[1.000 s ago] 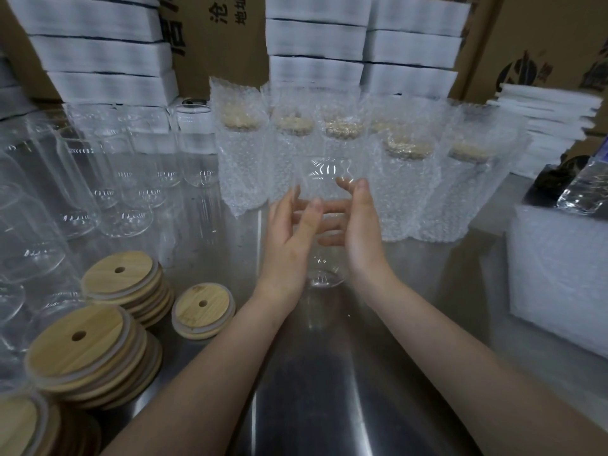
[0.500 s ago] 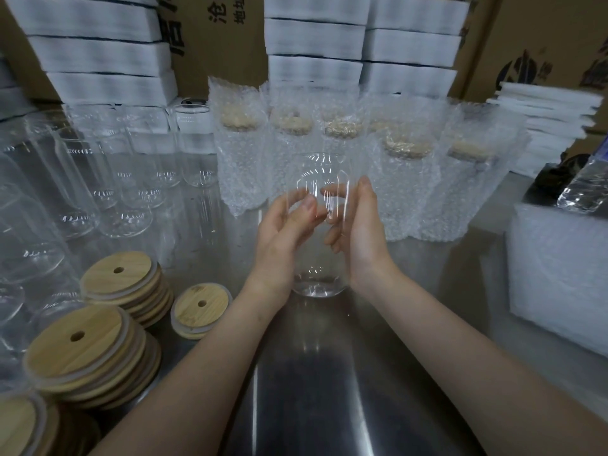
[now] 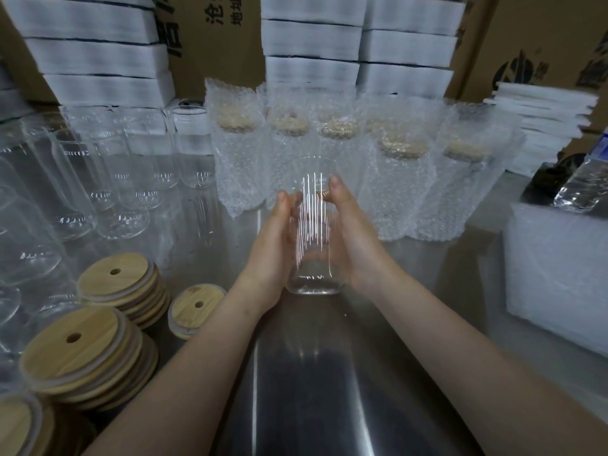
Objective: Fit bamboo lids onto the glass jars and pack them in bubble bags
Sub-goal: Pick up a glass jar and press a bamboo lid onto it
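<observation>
Glass jar (image 3: 314, 232) is now wrapped in the fingers of my left hand (image 3: 274, 248) and right hand (image 3: 350, 238), mid-frame, pulled closer than a second ago, so a bamboo lid (image 3: 196, 309) from the lower left can go on.

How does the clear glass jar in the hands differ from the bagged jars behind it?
The clear glass jar in the left hand and right hand is bare and lidless; the bubble-bagged glass jars carry bamboo lids. It is held; the bubble-bagged glass jars stand untouched on the steel table. All are upright.
</observation>
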A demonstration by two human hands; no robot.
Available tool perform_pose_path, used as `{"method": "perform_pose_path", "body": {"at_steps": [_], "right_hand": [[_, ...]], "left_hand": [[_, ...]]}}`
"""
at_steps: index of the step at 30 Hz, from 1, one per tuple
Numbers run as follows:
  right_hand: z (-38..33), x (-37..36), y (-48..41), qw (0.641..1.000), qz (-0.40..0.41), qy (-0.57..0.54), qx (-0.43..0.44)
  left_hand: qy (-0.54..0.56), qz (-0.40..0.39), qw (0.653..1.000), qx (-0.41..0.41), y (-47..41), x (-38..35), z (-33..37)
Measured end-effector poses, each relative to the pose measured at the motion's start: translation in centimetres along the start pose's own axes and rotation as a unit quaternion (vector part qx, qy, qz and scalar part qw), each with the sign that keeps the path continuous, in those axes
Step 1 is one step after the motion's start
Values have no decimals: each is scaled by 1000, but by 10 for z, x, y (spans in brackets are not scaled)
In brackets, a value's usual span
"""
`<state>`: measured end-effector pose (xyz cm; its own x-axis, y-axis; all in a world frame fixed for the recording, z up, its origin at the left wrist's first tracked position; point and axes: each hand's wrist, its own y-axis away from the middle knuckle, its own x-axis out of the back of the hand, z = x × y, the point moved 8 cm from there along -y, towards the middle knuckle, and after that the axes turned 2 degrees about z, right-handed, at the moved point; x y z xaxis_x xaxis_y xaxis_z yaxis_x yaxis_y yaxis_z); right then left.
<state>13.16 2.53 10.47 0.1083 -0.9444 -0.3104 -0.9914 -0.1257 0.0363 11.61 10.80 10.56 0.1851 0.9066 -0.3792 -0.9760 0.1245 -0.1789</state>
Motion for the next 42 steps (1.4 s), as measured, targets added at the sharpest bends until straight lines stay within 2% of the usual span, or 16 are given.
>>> {"method": "perform_pose_path", "body": {"at_steps": [5,11,14,19,25,29,34,38,42], "right_hand": [[-11,6,1,989,61,69,118],[-25,7,13,935,122,222,250],[-30,6,20,905,150,281,281],[-35,2,25,886,149,306,314],[-37,2,20,901,103,290,307],[-37,4,11,935,31,234,266],[-40,-2,16,951,-5,185,248],[-41,-7,18,957,-41,156,242],[-42,-8,20,963,-58,114,238]], "left_hand": [[6,38,999,25,-2,2,-7],[-17,51,999,2,3,-1,-7],[-32,38,999,-22,7,-8,-2],[-66,64,993,-69,7,-7,4],[-98,45,989,-101,6,-4,6],[-148,22,982,-115,9,-4,4],[-211,73,966,-131,13,1,6],[-218,121,956,-154,13,13,12],[-222,137,951,-165,11,18,11]]}}
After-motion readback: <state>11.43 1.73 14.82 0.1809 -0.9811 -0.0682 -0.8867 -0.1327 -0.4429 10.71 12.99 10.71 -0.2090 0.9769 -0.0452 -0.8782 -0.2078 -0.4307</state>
